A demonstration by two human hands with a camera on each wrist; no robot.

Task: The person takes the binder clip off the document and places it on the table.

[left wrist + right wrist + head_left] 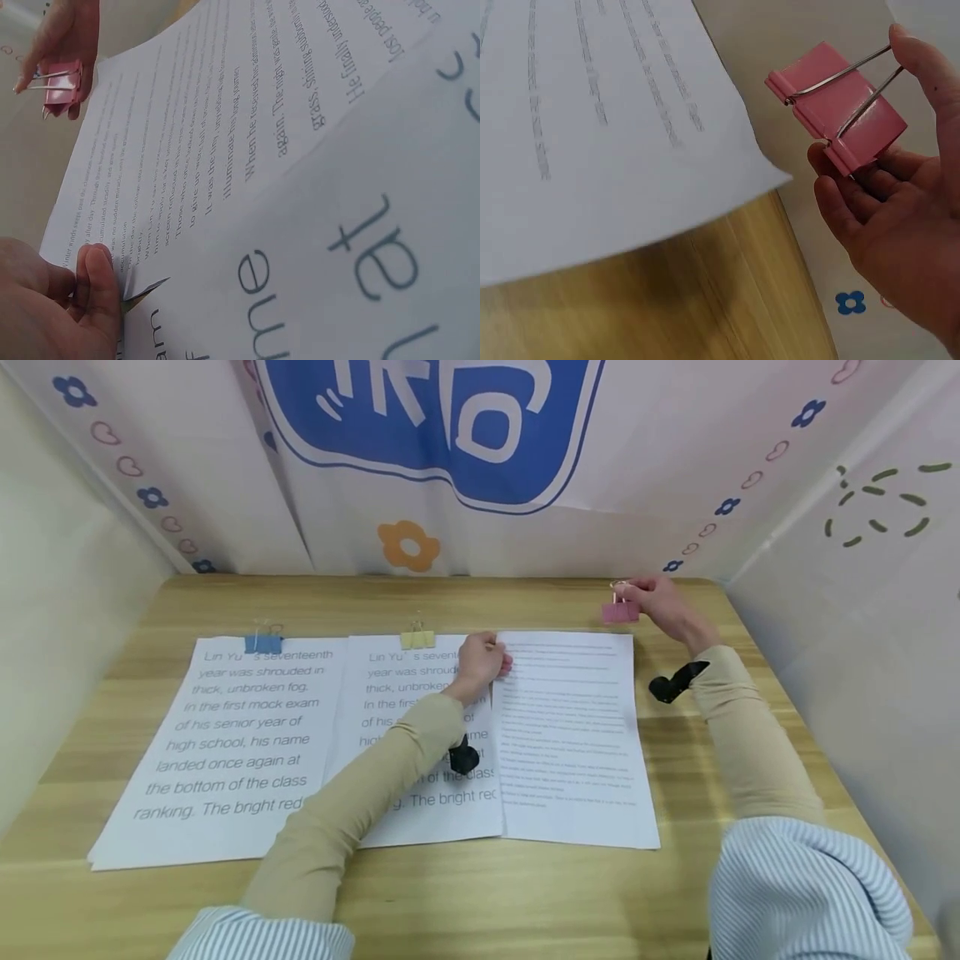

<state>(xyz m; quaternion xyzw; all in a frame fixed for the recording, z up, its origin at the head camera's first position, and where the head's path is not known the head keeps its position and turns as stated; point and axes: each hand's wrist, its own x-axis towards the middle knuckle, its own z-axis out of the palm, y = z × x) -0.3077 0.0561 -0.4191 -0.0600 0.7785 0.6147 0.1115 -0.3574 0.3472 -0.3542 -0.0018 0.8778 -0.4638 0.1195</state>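
My right hand [666,607] holds a pink binder clip [847,109] at the far right of the table, beyond the papers. In the right wrist view the thumb presses the ends of the clip's wire handles, and the other fingers lie behind its body. My left hand [478,667] grips the upper left edge of the small-print paper stack [570,735] with curled fingers. The left wrist view shows its fingertips [101,274] right at that edge, where a small dark gap opens between the sheets.
A large-print stack with a yellow binder clip [417,640] at its top lies under my left forearm. Left of it, another large-print stack [225,735] bears a blue binder clip [263,643]. A printed backdrop [187,410] stands behind the wooden table [480,893].
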